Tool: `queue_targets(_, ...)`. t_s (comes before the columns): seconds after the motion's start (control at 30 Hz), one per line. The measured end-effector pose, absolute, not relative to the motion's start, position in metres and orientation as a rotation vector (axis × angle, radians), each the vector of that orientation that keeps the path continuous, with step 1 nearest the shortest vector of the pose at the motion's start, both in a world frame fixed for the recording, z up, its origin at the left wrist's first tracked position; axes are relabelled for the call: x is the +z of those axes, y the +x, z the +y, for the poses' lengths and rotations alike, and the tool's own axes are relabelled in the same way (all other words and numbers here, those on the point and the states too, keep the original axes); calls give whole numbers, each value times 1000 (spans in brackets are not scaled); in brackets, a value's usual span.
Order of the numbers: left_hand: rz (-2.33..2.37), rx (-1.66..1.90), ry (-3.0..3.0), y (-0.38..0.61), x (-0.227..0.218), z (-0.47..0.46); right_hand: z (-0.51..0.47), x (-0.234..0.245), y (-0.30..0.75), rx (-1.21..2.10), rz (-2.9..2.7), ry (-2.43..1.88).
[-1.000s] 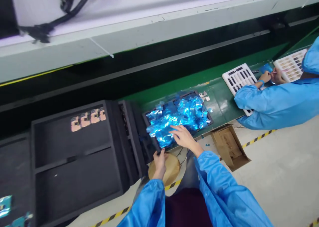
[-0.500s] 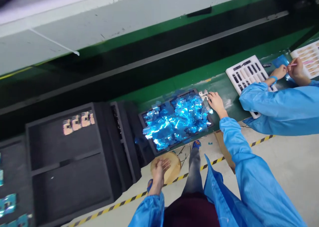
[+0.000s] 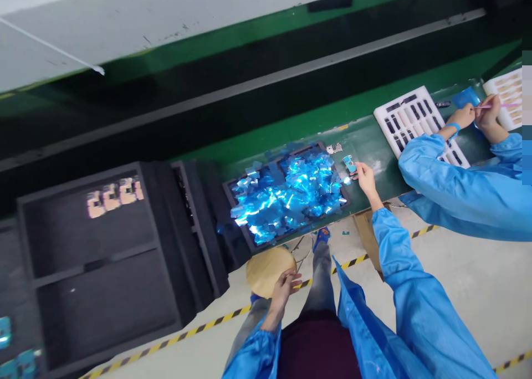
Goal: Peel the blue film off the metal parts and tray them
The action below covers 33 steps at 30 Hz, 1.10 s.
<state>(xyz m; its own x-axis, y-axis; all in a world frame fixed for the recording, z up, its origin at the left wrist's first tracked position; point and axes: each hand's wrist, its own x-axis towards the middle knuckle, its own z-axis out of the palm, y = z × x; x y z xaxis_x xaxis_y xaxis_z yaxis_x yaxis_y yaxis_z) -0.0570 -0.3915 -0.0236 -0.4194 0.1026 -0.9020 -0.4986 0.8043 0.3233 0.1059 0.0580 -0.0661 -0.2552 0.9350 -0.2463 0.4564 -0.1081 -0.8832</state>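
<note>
1. Shifted since the last look: my right hand (image 3: 366, 180) left the metal clips (image 3: 333, 148), now narrow and empty, just beside a small blue part (image 3: 349, 164) (right by the blue foil tray (image 3: 286, 196)).
2. Left hand (image 3: 284, 293) curls at a round wooden disc (image 3: 266, 271), grip unclear.

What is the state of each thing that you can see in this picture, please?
left hand: on the edge of the disc
round wooden disc: lying flat, tilted view
right hand: beside the part
small blue part: lying on the green bench
black tray: heaped with blue foil pieces
white foam tray: slots filled with dark parts
</note>
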Motion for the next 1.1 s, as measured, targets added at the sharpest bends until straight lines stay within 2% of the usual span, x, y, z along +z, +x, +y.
queue_targets(0.1, 1896, 710, -75, -55, 3, -357, 31, -36, 105, 1391, -1521, -1469)
queue_targets(0.23, 1861, 1024, 344, -51, 79, -279, -48, 34, 88, 1631, -1328, -1285)
queue_targets(0.33, 1785, 1298, 462, -54, 132, -229, -114, 92, 71, 1767, -1348, -1189)
queue_targets(0.43, 1849, 1395, 466, -67, 162, -213, -155, 134, 59, 1748, -1464, -1142)
queue_targets(0.6, 1903, 1343, 580, -87, 186, -237, -153, 165, 50, 1393, -1773, -982)
queue_targets(0.7, 1861, 1282, 724, -96, 198, -250, -137, 174, 47, 1473, -1926, -781)
queue_targets(0.83, 1858, 1287, 814, -102, 205, -258, -132, 180, 40, 1485, -1986, -733)
queue_targets(1.1, 1902, 1476, 452, -113, 196, -276, -158, 179, 13, 1489, -1951, -763)
